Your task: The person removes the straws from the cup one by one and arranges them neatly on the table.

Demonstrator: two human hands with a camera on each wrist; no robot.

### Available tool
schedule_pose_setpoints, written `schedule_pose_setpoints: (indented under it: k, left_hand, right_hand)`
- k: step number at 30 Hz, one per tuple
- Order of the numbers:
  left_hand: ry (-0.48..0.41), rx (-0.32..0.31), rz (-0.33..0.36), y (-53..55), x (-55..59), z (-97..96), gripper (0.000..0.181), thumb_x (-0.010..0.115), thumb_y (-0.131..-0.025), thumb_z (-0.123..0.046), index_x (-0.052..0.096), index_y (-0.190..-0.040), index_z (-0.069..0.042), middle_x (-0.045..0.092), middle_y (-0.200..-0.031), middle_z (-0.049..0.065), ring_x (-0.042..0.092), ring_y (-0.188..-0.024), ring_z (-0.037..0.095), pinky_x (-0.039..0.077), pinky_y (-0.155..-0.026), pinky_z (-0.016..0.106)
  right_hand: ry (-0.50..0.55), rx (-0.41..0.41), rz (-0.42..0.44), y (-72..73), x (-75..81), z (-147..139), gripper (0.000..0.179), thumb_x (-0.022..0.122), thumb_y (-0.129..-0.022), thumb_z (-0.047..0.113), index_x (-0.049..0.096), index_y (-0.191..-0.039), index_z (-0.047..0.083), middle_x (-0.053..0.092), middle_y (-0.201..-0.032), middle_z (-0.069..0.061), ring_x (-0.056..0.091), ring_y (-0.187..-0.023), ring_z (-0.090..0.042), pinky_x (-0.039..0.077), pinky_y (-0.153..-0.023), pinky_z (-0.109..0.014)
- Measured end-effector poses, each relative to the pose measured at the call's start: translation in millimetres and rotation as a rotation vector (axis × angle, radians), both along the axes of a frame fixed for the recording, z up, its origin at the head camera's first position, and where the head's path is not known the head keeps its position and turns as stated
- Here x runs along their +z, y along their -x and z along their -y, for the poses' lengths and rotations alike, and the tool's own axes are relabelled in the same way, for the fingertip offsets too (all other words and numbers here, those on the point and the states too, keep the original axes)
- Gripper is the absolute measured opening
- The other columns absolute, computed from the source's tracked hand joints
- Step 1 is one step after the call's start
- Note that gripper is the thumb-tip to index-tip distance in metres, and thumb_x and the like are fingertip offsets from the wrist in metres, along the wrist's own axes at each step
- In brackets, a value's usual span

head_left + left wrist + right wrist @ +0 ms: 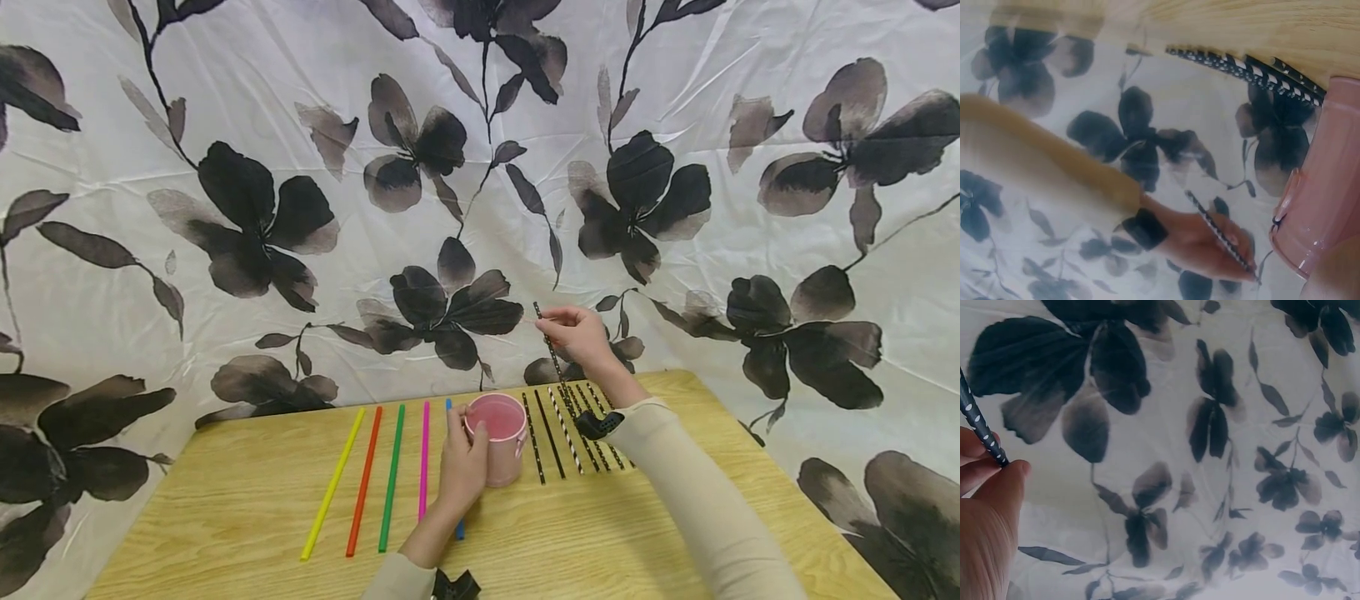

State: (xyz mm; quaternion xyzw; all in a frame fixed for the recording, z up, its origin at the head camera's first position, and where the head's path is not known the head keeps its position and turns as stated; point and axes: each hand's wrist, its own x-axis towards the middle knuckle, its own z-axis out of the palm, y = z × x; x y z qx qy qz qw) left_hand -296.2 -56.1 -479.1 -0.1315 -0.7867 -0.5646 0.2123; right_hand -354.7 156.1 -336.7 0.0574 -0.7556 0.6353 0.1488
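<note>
My left hand (463, 463) grips the side of a small pink bucket (504, 467) that stands upright on the table. The bucket has a handle at its side, and no straw shows inside it in the head view. Raised above the table at the right, my right hand (577, 335) pinches a black straw with white dots (552, 350) near its upper end. In the right wrist view the thumb and fingers meet on this dotted straw (980, 422). Below that hand lies a row of black-and-white patterned straws (566, 429), partly hidden by the wrist.
Left of the bucket, yellow (333, 483), red (364, 483), green (392, 479), pink (424, 458) and blue straws (460, 530) lie spaced apart on the wooden table (240, 500). A floral cloth (337, 250) hangs behind the table.
</note>
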Motion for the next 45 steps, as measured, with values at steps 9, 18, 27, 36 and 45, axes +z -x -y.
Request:
schedule_pose_setpoints:
  k: [9, 18, 27, 36, 45]
  left_hand:
    - [-0.004, -0.005, 0.013, 1.4, 0.1, 1.2, 0.022, 0.046, -0.089, -0.026, 0.04, -0.109, -0.018, 0.053, -0.086, 0.0, 0.049, -0.07, 0.015, 0.041, -0.059, 0.03]
    - [-0.013, -0.015, 0.029, 0.4, 0.2, 1.1, 0.024, 0.045, -0.09, -0.027, 0.04, -0.11, -0.016, 0.053, -0.09, 0.0, 0.05, -0.073, 0.014, 0.043, -0.062, 0.031]
    - [-0.012, -0.017, 0.035, 0.4, -0.2, 1.1, 0.025, 0.044, -0.09, -0.028, 0.04, -0.111, -0.014, 0.054, -0.093, -0.001, 0.051, -0.076, 0.014, 0.044, -0.065, 0.031]
    - [-0.007, -0.027, 0.021, 0.8, 0.4, 2.0, 0.024, 0.044, -0.091, -0.029, 0.039, -0.111, -0.017, 0.053, -0.091, -0.001, 0.05, -0.075, 0.013, 0.044, -0.063, 0.03]
    - [-0.007, -0.029, 0.033, -1.0, -1.1, 2.2, 0.023, 0.044, -0.091, -0.028, 0.039, -0.111, -0.019, 0.051, -0.081, -0.001, 0.047, -0.065, 0.013, 0.041, -0.054, 0.028]
  right_hand:
    - [-0.07, -0.084, 0.047, 4.5, -27.8, -35, 0.037, 0.073, -0.072, 0.026, 0.064, -0.1, 0.003, 0.063, -0.083, -0.005, 0.057, -0.066, -0.016, 0.05, -0.059, -0.032]
    - [-0.125, -0.144, 0.156, 0.0, -52.1, -66, 0.032, 0.07, -0.075, 0.028, 0.065, -0.099, 0.007, 0.062, -0.089, -0.01, 0.058, -0.071, -0.027, 0.05, -0.059, -0.032]
    - [-0.202, -0.212, 0.201, -1.6, -72.0, -93, 0.029, 0.069, -0.075, 0.029, 0.066, -0.096, 0.008, 0.06, -0.084, -0.017, 0.054, -0.067, -0.031, 0.046, -0.054, -0.029]
    - [-0.265, -0.242, 0.212, -1.0, -81.6, -110, 0.031, 0.068, -0.076, 0.03, 0.067, -0.096, 0.006, 0.061, -0.088, -0.019, 0.053, -0.063, -0.024, 0.045, -0.063, -0.047]
    - [-0.351, -0.31, 0.246, 3.4, -96.2, -125, 0.03, 0.068, -0.076, 0.031, 0.068, -0.094, 0.007, 0.06, -0.077, -0.013, 0.05, -0.059, -0.019, 0.042, -0.052, -0.03]
